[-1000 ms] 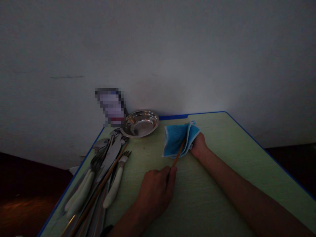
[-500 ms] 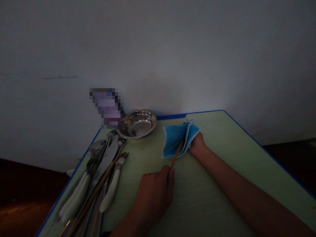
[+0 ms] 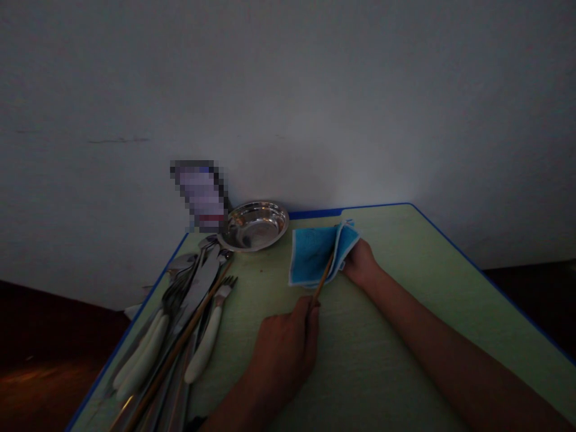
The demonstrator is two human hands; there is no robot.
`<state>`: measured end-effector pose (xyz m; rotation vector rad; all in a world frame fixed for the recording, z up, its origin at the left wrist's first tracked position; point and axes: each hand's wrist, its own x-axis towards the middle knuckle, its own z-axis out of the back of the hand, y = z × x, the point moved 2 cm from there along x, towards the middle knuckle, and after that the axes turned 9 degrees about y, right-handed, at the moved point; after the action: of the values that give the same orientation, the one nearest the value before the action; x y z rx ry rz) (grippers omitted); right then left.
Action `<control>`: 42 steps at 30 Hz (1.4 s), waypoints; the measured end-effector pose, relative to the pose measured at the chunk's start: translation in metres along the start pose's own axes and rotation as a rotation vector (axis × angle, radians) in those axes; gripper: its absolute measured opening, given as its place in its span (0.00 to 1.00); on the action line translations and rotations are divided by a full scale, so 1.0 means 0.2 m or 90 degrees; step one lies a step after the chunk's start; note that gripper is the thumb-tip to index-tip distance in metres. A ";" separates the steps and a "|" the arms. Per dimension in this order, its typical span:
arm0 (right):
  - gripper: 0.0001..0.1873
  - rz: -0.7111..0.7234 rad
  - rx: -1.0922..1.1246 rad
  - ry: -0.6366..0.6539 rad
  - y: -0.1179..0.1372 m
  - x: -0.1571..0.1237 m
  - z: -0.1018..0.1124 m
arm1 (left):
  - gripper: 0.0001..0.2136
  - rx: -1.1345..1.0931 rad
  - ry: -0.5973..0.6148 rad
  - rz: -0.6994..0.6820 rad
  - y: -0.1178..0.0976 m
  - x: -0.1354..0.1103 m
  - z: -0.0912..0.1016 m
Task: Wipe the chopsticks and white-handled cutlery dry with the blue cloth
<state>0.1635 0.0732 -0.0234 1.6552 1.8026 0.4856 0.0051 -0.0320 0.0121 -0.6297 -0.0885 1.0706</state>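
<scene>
My left hand point(image 3: 283, 351) is closed around the near end of a thin wooden chopstick point(image 3: 323, 279) that slants up and away over the green table point(image 3: 405, 312). The stick's far end runs into a folded blue cloth point(image 3: 315, 254). My right hand point(image 3: 360, 266) grips that cloth from its right side, pinching the folds around the stick. Both forearms reach in from the bottom of the view.
A pile of cutlery point(image 3: 180, 324) with white-handled forks and knives and another wooden stick lies along the table's left edge. A shiny metal bowl point(image 3: 254, 225) stands at the back by the wall, next to a blurred-out object point(image 3: 201, 195). The table has a blue rim.
The cloth and my right hand have shifted slightly to the left along the chopstick. My left hand has stayed nearly in place.
</scene>
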 end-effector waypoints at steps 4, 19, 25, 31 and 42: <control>0.07 0.012 0.014 -0.017 0.01 0.00 -0.01 | 0.14 -0.041 -0.015 -0.009 0.00 -0.01 0.01; 0.09 -0.014 0.034 -0.004 0.03 -0.02 -0.02 | 0.14 -0.111 -0.006 -0.016 -0.01 -0.02 0.03; 0.09 -0.014 0.028 0.002 0.03 -0.02 -0.02 | 0.15 -0.118 -0.002 -0.002 -0.02 -0.01 0.04; 0.09 -0.020 0.026 -0.003 0.03 -0.02 -0.02 | 0.14 -0.129 -0.017 -0.019 -0.02 -0.02 0.04; 0.10 -0.015 0.027 0.008 0.02 -0.01 -0.01 | 0.13 -0.100 -0.022 -0.025 -0.01 -0.01 0.03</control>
<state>0.1653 0.0715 -0.0175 1.6605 1.8509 0.4518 0.0027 -0.0324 0.0184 -0.7486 -0.2155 1.0430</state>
